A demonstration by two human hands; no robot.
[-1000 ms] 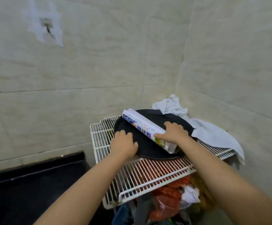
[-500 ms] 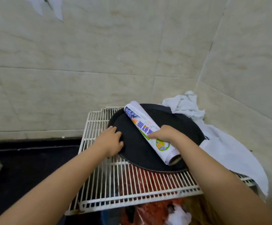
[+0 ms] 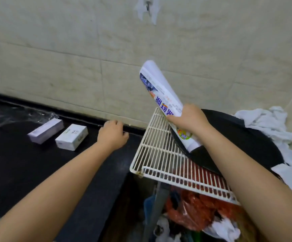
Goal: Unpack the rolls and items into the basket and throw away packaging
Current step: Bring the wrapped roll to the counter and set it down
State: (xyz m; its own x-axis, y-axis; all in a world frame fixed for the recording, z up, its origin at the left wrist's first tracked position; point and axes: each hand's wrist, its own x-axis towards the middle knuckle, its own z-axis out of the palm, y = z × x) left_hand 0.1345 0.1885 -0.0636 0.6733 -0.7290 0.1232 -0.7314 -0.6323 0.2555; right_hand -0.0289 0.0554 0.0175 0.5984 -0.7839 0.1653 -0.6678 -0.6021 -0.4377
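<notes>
My right hand grips a white printed roll near its lower third and holds it tilted up above the black round tray. The tray lies on a white wire rack. Over the black counter, my left hand hovers with its fingers loosely curled and nothing in it. Two small boxes rest on the counter to the left: a white one and a pale purple one. Crumpled clear wrapping lies behind them.
A white cloth is bunched in the corner, right of the tray. Beneath the rack, a bin holds red plastic bags and other waste. Beige tiled walls close in the back and right.
My right hand has lifted the roll off the black tray and tilted it upright. My left hand left the tray's rim and moved left over the counter. The view swung left.
</notes>
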